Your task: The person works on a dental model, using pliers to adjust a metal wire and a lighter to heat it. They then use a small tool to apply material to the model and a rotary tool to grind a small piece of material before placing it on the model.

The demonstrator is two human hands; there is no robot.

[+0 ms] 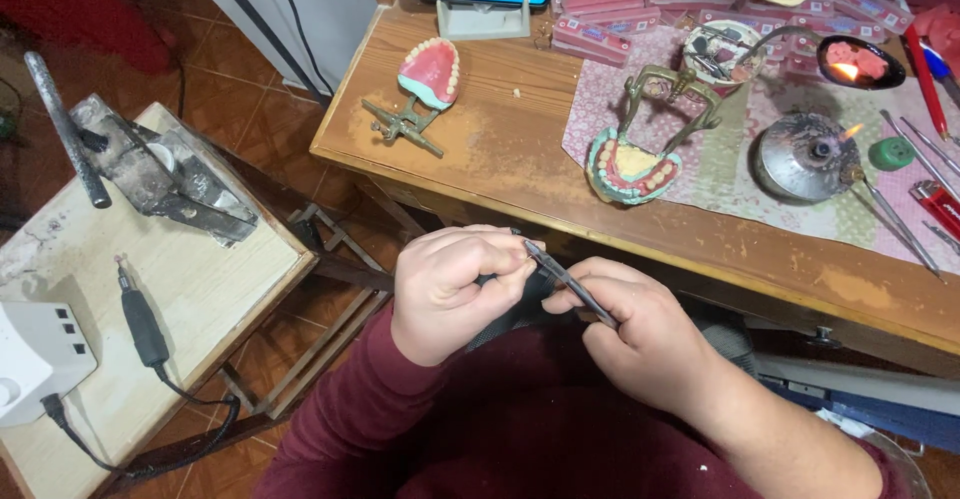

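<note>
Tool [568, 281] slants between your fists above your lap, near the worktop [500, 149]: left hand [450, 294] pinches its upper tip, right hand [640, 334] closes around the lower shaft.

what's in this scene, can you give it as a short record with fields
left hand: left hand, closed around one end of a thin dark metal hand tool
right hand: right hand, gripping the same tool lower down
bench: wooden workbench ahead of the hands
on bench: pink denture model on a brass articulator; second denture set in a brass articulator; lit round metal burner
side table: pale side table with a black rotary handpiece
</note>
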